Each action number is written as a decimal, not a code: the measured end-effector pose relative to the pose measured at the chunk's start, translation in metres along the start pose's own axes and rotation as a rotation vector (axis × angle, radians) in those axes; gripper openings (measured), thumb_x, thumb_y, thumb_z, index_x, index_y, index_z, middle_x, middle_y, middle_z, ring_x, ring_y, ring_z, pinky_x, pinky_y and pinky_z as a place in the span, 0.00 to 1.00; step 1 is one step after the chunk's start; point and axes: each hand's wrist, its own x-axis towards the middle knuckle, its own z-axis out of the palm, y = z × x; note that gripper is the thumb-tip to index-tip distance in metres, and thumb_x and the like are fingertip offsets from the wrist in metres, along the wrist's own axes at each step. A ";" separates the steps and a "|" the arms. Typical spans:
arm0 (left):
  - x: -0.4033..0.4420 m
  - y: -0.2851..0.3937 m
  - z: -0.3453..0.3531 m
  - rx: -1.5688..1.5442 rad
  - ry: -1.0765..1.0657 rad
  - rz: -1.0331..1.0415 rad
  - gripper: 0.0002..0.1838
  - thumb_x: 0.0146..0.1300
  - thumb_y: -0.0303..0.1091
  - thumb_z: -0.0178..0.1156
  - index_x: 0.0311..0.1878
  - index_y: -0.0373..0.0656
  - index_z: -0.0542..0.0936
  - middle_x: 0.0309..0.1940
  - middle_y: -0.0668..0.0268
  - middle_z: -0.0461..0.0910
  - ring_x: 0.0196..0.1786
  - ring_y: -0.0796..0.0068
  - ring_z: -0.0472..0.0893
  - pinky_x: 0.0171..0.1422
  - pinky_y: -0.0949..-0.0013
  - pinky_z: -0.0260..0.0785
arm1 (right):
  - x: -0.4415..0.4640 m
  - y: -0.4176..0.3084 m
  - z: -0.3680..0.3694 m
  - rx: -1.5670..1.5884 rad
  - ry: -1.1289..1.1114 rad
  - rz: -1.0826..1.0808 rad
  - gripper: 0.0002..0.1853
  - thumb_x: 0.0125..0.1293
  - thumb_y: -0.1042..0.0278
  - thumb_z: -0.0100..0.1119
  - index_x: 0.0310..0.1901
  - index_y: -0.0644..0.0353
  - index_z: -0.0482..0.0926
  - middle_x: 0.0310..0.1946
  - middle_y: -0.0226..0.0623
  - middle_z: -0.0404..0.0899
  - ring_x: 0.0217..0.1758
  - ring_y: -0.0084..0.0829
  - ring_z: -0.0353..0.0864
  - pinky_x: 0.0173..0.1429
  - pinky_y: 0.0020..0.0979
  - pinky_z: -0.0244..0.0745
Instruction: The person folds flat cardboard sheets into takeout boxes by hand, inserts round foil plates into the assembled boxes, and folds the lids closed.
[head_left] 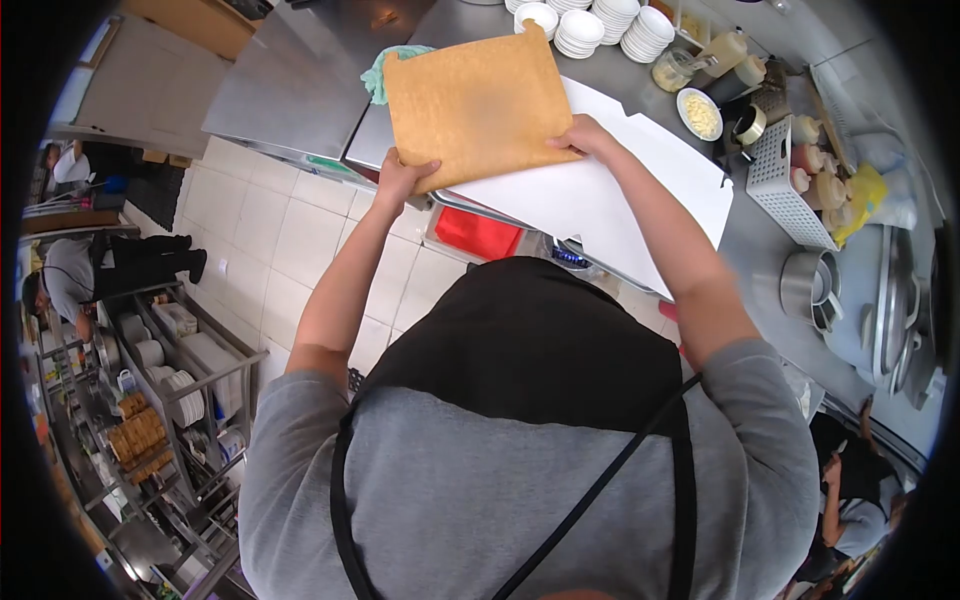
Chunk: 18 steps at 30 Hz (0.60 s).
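A brown cardboard sheet [470, 110] with notched, tabbed corners is held up over the counter's front edge. My left hand [402, 178] grips its near left corner, thumb on top. My right hand [588, 138] is closed on its near right corner, thumb also on the top face. The fingers underneath are hidden. Beneath and to the right lies a large flat white cardboard sheet [640, 165] with cut notches along its edges. Whether the brown and white parts are joined, I cannot tell.
Stacked white bowls [578, 33], a bowl of pale shreds [699, 114] and a white basket [780, 185] of bottles stand on the steel counter [290, 80]. A green cloth [378, 75] lies behind the brown sheet. Metal pots [808, 285] sit right. Other people are left and lower right.
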 end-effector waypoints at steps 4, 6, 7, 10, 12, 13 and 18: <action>0.007 -0.006 0.001 0.110 0.007 0.054 0.30 0.46 0.28 0.69 0.50 0.31 0.63 0.43 0.53 0.75 0.44 0.65 0.78 0.47 0.69 0.72 | -0.010 -0.002 0.005 -0.034 0.066 -0.007 0.15 0.46 0.71 0.67 0.37 0.67 0.79 0.26 0.36 0.79 0.24 0.25 0.76 0.28 0.27 0.69; 0.006 -0.002 0.003 0.090 0.026 0.042 0.32 0.45 0.26 0.69 0.51 0.29 0.62 0.44 0.51 0.74 0.45 0.64 0.78 0.48 0.69 0.72 | -0.016 -0.002 0.007 0.054 0.090 -0.064 0.18 0.45 0.69 0.67 0.40 0.66 0.79 0.30 0.38 0.80 0.30 0.29 0.80 0.35 0.28 0.73; 0.006 0.002 0.004 0.090 0.025 0.049 0.32 0.45 0.26 0.69 0.51 0.29 0.62 0.44 0.51 0.74 0.45 0.64 0.78 0.48 0.69 0.72 | -0.014 -0.001 0.006 0.054 0.095 -0.069 0.18 0.45 0.69 0.67 0.40 0.66 0.79 0.30 0.38 0.80 0.30 0.29 0.80 0.35 0.28 0.73; 0.003 0.005 0.007 0.089 0.034 0.048 0.35 0.44 0.24 0.69 0.53 0.27 0.60 0.45 0.50 0.74 0.46 0.63 0.78 0.49 0.69 0.72 | -0.009 0.008 0.010 -0.018 0.141 -0.101 0.20 0.44 0.68 0.68 0.41 0.64 0.79 0.32 0.40 0.81 0.34 0.31 0.80 0.40 0.29 0.73; 0.004 0.006 0.006 0.065 0.006 0.038 0.38 0.43 0.23 0.69 0.55 0.27 0.58 0.47 0.50 0.73 0.46 0.63 0.77 0.51 0.69 0.72 | -0.004 0.008 0.010 -0.099 0.171 -0.077 0.20 0.43 0.66 0.69 0.40 0.62 0.79 0.33 0.40 0.81 0.34 0.31 0.81 0.41 0.29 0.73; 0.006 0.005 0.007 0.065 0.011 0.038 0.38 0.43 0.23 0.69 0.55 0.27 0.58 0.47 0.50 0.73 0.46 0.63 0.77 0.51 0.69 0.72 | -0.002 0.008 0.009 -0.100 0.167 -0.081 0.20 0.43 0.66 0.69 0.40 0.62 0.79 0.33 0.40 0.81 0.34 0.31 0.81 0.41 0.29 0.73; 0.010 0.001 0.008 0.116 0.076 0.013 0.40 0.42 0.23 0.70 0.57 0.29 0.58 0.47 0.51 0.73 0.47 0.63 0.77 0.50 0.68 0.72 | 0.001 0.008 0.009 -0.095 0.159 -0.030 0.20 0.42 0.63 0.70 0.39 0.61 0.80 0.34 0.41 0.81 0.35 0.33 0.81 0.41 0.30 0.73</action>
